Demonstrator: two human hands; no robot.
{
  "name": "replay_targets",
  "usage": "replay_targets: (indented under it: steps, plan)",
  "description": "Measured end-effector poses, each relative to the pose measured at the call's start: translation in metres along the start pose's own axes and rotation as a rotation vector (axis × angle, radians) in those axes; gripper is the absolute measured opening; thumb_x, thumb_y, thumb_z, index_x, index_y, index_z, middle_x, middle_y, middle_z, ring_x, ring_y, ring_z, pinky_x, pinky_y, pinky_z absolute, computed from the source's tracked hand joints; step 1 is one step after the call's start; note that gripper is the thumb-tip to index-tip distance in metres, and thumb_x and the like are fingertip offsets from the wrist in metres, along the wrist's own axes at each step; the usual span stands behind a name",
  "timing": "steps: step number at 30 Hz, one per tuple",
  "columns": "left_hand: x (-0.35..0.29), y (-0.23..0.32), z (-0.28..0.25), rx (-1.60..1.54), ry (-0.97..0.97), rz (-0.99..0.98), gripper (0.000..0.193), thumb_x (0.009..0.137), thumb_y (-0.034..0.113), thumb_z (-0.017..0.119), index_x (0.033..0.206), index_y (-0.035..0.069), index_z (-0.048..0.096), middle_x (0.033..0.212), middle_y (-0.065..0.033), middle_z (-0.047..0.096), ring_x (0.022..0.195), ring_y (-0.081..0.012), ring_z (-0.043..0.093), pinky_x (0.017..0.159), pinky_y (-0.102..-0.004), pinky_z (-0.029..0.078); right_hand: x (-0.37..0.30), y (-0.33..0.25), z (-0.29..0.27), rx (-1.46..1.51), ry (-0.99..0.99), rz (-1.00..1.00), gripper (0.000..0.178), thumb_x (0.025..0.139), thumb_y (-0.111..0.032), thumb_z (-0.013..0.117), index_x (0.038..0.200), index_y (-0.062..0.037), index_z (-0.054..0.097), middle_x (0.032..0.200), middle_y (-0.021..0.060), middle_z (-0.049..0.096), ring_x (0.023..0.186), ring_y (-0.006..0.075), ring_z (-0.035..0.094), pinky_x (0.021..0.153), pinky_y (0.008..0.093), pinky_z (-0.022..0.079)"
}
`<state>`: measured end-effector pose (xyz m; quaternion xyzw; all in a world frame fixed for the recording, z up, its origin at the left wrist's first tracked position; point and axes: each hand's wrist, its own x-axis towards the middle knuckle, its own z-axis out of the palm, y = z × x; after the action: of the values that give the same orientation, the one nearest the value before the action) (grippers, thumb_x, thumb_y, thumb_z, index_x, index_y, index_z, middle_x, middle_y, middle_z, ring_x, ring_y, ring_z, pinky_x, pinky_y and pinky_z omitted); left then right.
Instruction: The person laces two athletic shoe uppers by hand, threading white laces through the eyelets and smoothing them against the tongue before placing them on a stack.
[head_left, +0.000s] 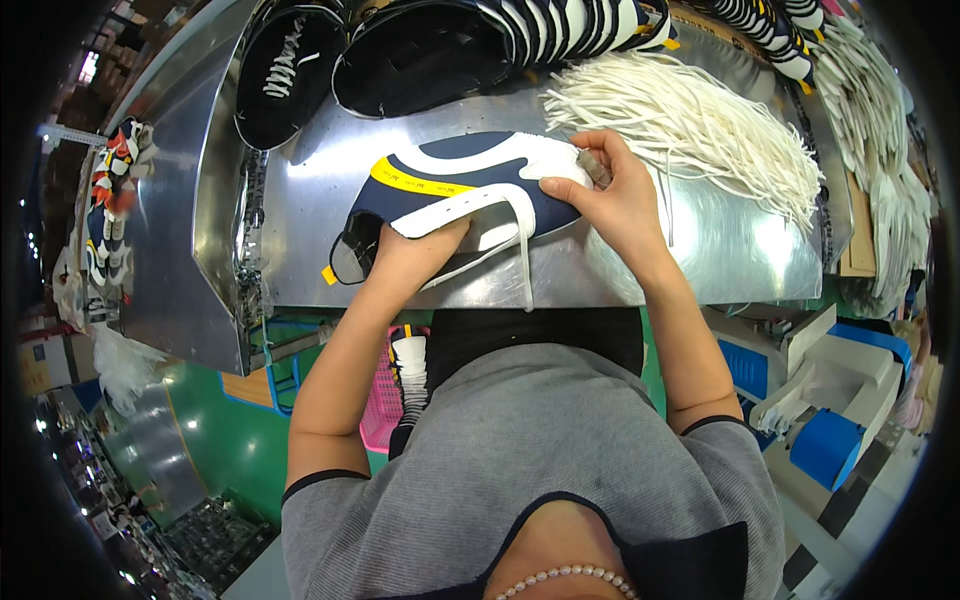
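A navy and white shoe upper (460, 160) with a yellow strip lies on its side over the metal table, toe to the right. My left hand (425, 250) reaches into its opening, and the fingers are hidden inside. At the toe, my right hand (620, 195) grips the upper, thumb on the near side and the other fingers curled at the far side. A small greyish piece shows by those fingers; I cannot make out what it is. One white shoelace (527, 265) runs at the eyelet edge and hangs down toward the table's front edge.
Behind the upper lie a black shoe upper with laces (285, 75) and a row of nested uppers (570, 30). A bundle of white laces (690, 130) spreads at the right. The metal table (330, 285) ends just before my body. A pink basket (378, 405) stands below.
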<state>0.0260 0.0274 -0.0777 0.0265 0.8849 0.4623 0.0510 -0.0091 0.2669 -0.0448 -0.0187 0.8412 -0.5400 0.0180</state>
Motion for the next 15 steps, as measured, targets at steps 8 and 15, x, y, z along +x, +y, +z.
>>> replay_targets:
  steps: [8,15]
  plan:
    - [-0.014,0.040,-0.006,0.381,-0.094,0.087,0.031,0.085,0.024,0.075,0.107,0.004,0.065,0.088,-0.0176,0.071,0.078,-0.0341,0.070,0.070,-0.0377,0.053,0.012,0.019,0.003,0.360,0.079,0.059,0.036,0.083,-0.016,0.079,0.108,-0.0031,0.058,0.105,0.0107,0.066,0.073,0.0066,0.057,0.061,0.0213,0.047]
    - [-0.014,0.055,0.001,0.359,0.163,0.336,0.021,0.085,0.017,0.076,0.101,0.006,0.068,0.080,-0.0143,0.070,0.068,-0.0302,0.068,0.060,-0.0365,0.051,-0.031,0.023,0.023,0.166,-0.389,0.086,0.017,0.090,-0.017,0.072,0.094,-0.0014,0.069,0.079,-0.0037,0.062,0.074,0.0036,0.053,0.066,0.0216,0.044]
